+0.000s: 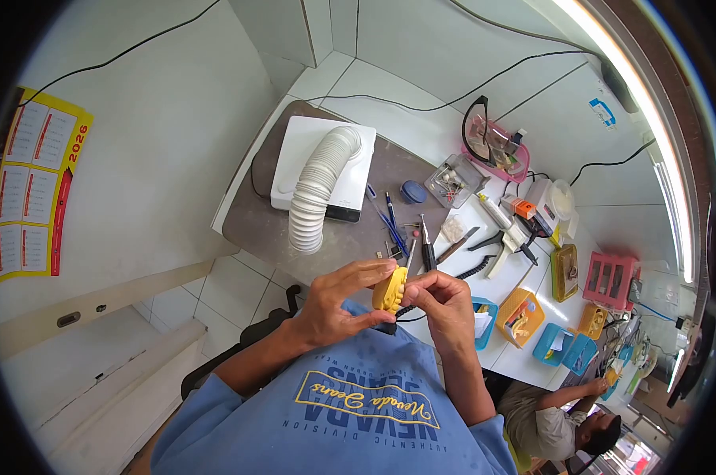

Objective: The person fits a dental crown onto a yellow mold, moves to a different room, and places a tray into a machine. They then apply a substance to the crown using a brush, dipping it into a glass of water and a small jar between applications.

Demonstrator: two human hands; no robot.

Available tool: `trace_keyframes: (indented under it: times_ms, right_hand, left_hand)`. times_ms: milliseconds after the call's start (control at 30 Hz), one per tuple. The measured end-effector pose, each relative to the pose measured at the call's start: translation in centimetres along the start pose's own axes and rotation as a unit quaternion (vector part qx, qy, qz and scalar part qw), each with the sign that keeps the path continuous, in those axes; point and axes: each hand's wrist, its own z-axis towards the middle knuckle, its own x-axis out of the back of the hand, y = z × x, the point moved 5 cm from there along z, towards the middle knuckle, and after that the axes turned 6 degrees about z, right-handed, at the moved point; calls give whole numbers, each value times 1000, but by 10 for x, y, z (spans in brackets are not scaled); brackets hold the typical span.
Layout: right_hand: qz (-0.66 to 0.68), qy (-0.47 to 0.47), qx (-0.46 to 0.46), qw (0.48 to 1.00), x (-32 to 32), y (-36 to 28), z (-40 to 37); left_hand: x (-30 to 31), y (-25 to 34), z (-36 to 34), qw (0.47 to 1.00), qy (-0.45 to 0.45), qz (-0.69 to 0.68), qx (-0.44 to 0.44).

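A yellow dental model (390, 290) with a row of teeth is held up in front of my chest. My left hand (338, 299) grips it from the left, with the thumb below and the fingers above. On the other side, my right hand (441, 305) has its thumb and forefinger pinched together at the toothed face of the model. Whether a small piece sits between those fingertips is hidden. Beyond my hands, a handpiece (428, 252) and a brown-handled knife (456, 245) lie on the bench.
A white machine with a ribbed hose (320, 186) stands on the grey mat (255, 229). Pens, a blue round container (413, 191), a clear box (455, 182), a glue gun (516, 237) and an orange tray (521, 317) lie rightward. A co-worker (560, 423) sits at lower right.
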Motion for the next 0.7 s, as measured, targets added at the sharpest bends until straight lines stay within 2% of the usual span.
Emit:
trace_keyframes:
  times_ms: [100, 267, 367, 433, 467, 533, 567, 633, 700]
  right_hand:
    - [1, 12, 4, 1000, -6, -5, -3]
    - [-25, 28, 30, 999, -7, 0, -5]
    - [8, 54, 71, 996, -10, 1, -4]
    - [-16, 41, 185, 982, -13, -6, -7]
    - [-16, 40, 184, 982, -14, -6, -8]
    - [-140, 46, 262, 954, -19, -16, -14]
    - [-140, 45, 260, 954, -19, -19, -15]
    - [-298, 8, 333, 894, -28, -29, -20]
    - [-276, 15, 318, 907, -27, -26, -22]
  left_hand:
    - [0, 5, 1, 999, -21, 18, -16]
    - [-1, 7, 1, 1000, -18, -9, 5]
    - [-1, 9, 1, 1000, -23, 3, -14]
    - [0, 12, 2, 1000, -22, 4, -21]
    - [0, 14, 2, 999, -22, 4, -29]
    - [-1, 17, 1, 999, -19, 1, -26]
    - [-1, 19, 1, 1000, -18, -3, -24]
    - [-1, 22, 1, 999, -14, 19, -36]
    - [0, 24, 1, 998, -11, 41, -48]
